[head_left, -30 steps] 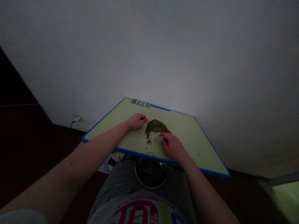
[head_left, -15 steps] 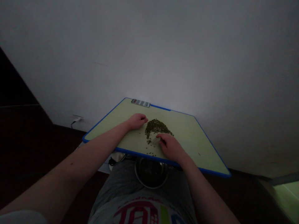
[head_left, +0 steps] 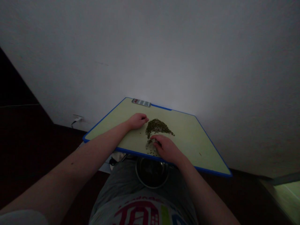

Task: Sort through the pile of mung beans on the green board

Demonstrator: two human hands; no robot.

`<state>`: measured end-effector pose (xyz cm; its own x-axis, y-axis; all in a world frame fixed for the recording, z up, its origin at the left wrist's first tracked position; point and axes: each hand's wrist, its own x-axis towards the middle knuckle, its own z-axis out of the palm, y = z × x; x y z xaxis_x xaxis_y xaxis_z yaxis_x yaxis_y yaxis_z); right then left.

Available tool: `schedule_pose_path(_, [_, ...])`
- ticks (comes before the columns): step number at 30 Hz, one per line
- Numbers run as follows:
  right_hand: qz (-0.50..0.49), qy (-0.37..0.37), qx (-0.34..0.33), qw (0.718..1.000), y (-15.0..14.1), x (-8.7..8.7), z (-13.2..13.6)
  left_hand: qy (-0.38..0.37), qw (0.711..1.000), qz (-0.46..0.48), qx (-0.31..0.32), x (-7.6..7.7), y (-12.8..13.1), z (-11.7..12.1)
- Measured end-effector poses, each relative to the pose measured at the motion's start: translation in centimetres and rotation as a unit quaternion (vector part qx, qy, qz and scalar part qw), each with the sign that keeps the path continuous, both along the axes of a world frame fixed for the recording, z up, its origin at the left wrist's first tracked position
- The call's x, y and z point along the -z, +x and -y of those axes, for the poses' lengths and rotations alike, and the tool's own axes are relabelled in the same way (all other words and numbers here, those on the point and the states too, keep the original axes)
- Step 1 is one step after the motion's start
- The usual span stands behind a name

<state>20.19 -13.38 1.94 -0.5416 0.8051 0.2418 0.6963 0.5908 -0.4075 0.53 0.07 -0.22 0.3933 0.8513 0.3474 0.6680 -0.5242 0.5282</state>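
My left hand [head_left: 137,121] rests on the pale board [head_left: 185,140], its fingers curled and closed. Whatever it may hold is hidden or too small to make out. Its fingertips lie at the left edge of a heap of small greenish-brown beans [head_left: 156,125]. Below that heap, my right hand [head_left: 165,146] is closed on a clear see-through piece [head_left: 148,144], whose exact kind I cannot tell. A few loose beans [head_left: 152,152] lie beside it, close to the board's front edge. A round metal bowl [head_left: 152,187] sits on my lap under that edge, with a dark inside.
A phone [head_left: 141,102] lies at the board's back left edge. Behind the board rises a plain wall [head_left: 164,56]. A white plug [head_left: 77,119] with a cable is in a wall socket at the left. One small thin bit [head_left: 200,154] lies on the board's right side.
My right hand has moved a little left and toward me with the clear piece, among the loose beans. My left hand has stayed in place.
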Motion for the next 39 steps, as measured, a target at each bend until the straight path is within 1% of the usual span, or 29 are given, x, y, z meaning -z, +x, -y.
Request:
schedule_pose_path(4, [-0.001, -0.011, -0.029, 1.0, 0.0, 0.1, -0.2, -0.003, 1.0, -0.003, -0.001, 0.1, 0.0, -0.1])
schedule_pose_path(10, [-0.005, -0.018, -0.037, 0.999, 0.3, 0.2, 0.2, -0.01, 1.0, -0.006, -0.009, -0.2, 0.1, 0.1])
schedule_pose_path(14, [-0.012, -0.012, -0.022, 1.0, 0.6, 0.2, 1.0, -0.009, 1.0, -0.001, -0.006, -0.3, 0.2, 0.2])
schedule_pose_path(21, [-0.005, -0.018, 0.004, 1.0, 1.4, 0.1, 1.7, -0.005, 1.0, -0.001, -0.007, -0.1, 0.1, 0.0])
schedule_pose_path(30, [-0.006, -0.03, -0.006, 1.0, 2.8, 0.2, 1.9, -0.012, 1.0, -0.005, -0.009, 0.0, -0.1, -0.1])
schedule_pose_path(39, [-0.036, -0.045, 0.006, 0.998, 3.3, 0.6, 2.0, -0.011, 1.0, 0.007, -0.004, 0.1, 0.0, 0.0])
